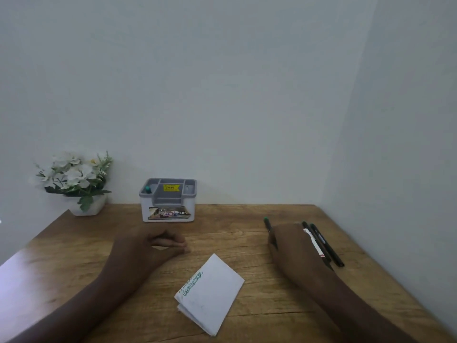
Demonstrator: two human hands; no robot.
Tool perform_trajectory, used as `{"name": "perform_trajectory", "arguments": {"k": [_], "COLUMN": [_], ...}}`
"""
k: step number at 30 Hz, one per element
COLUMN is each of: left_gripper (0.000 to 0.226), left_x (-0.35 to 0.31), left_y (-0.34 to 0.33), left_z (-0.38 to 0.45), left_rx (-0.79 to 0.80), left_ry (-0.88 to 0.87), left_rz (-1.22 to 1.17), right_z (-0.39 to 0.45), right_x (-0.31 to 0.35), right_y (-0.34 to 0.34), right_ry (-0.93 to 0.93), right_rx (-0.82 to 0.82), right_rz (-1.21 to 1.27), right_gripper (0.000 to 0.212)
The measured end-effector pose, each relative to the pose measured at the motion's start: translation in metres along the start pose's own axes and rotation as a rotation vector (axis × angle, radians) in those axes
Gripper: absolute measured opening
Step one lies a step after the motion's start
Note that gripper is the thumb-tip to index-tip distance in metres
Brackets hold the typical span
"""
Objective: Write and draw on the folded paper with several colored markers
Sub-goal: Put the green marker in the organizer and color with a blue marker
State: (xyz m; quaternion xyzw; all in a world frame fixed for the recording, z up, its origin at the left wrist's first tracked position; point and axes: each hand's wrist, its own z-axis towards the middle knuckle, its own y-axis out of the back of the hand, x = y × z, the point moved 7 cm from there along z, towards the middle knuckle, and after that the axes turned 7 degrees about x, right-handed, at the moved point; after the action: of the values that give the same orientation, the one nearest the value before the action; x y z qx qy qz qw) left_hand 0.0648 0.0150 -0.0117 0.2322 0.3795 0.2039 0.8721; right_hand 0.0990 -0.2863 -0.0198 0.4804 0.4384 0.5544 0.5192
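Folded paper (210, 294) lies between a person's two hands on a wooden desk (74, 243), green scribbled lines already along its upper left edge.

Head view: the white sheet, creased into a thick wedge, sits at the desk's six o'clock, touched by neither hand. The left hand (153, 246) rests at nine o'clock, fingers loosely curled together around nothing, apparently idle. At three o'clock the right hand (291, 246) lies over a green-capped marker (267, 224); whether its fingers clamp the barrel cannot be told. Slim dark markers (324, 246) lie just beside it, likely kept handy for colour changes. At twelve o'clock stand a grey plastic organizer (168, 201) and, further left, potted white flowers (74, 177).
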Motion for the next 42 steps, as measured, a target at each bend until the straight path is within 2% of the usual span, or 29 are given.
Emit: {"name": "perform_trajectory", "arguments": {"k": [4,8,10,13,15,17,20,25,28,30,34,37,42], "left_gripper": [0.019,0.021,0.021,0.023,0.031,0.041,0.049,0.033,0.012,0.012,0.034,0.047,0.048], "left_x": [-0.016,-0.02,-0.021,-0.025,-0.025,-0.024,-0.027,-0.029,-0.02,-0.018,-0.024,-0.027,-0.024], "left_y": [-0.005,-0.006,-0.007,-0.012,-0.021,-0.031,-0.046,-0.052,-0.056,-0.058,-0.051,-0.047,-0.044], "left_z": [-0.003,-0.001,-0.001,-0.003,-0.003,-0.004,-0.009,-0.003,-0.002,-0.006,-0.008,-0.007,-0.005], "left_rx": [-0.006,0.04,0.031,0.049,0.129,0.248,0.401,0.422,0.488,0.539,0.483,0.42,0.376], "left_ry": [-0.127,-0.206,-0.228,-0.244,-0.22,-0.171,-0.163,-0.164,-0.063,-0.022,-0.104,-0.13,-0.151], "left_rz": [0.078,0.137,0.204,0.24,0.239,0.249,0.235,0.246,0.219,0.181,0.212,0.253,0.229], "right_z": [-0.003,-0.004,-0.003,-0.013,-0.022,-0.031,-0.04,-0.044,-0.045,-0.048,-0.055,-0.058,-0.059], "right_x": [0.004,0.001,-0.002,0.013,0.033,0.052,0.069,0.075,0.08,0.086,0.096,0.098,0.1], "right_y": [0.002,0.001,0.004,0.005,0.003,-0.002,-0.007,-0.006,-0.008,-0.008,-0.004,-0.003,-0.003], "right_ry": [0.022,0.019,0.024,0.061,0.143,0.217,0.279,0.328,0.343,0.388,0.421,0.468,0.522], "right_rx": [-0.045,-0.039,-0.057,-0.02,0.027,0.058,0.054,-0.028,-0.026,-0.038,-0.05,-0.035,-0.002], "right_rz": [0.116,0.27,0.523,1.094,1.226,1.227,1.191,1.131,1.106,1.064,1.028,1.095,1.166], "right_gripper": [0.025,0.032,0.026,0.017,0.019,0.023,0.018,0.02,0.019,0.012,0.009,0.019,0.018]}}
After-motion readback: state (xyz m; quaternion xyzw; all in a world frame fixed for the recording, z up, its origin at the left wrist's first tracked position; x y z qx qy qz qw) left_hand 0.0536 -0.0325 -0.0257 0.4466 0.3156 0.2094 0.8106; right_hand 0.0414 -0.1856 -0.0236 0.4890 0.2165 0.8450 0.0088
